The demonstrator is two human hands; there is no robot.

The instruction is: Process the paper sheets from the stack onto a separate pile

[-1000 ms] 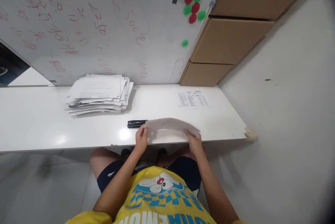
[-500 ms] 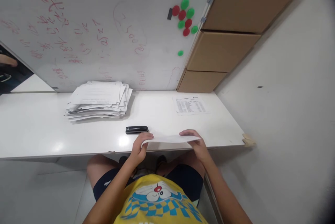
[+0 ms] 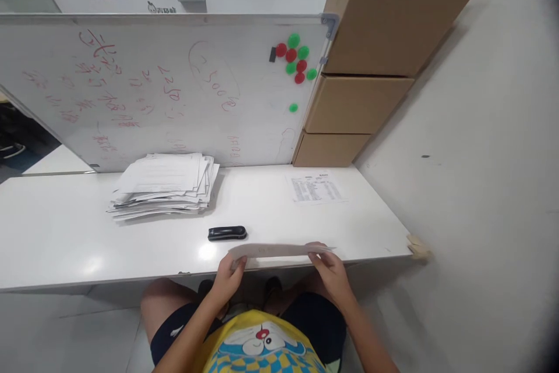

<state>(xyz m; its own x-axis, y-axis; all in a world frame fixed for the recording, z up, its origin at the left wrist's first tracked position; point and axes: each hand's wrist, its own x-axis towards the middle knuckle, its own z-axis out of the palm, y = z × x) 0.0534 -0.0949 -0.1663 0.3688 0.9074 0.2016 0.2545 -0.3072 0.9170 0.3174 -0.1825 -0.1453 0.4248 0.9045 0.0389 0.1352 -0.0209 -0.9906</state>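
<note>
You have one view only, worn on your head: it looks forward and steeply down over the near edge of the white table, facing the whiteboard, your lap close below.

My paper is white, the counter glossy white. The stapler is black. Red scribbles cover the whiteboard, with red and green magnets. The boxes are brown; my shirt is yellow with blue checks.
</note>
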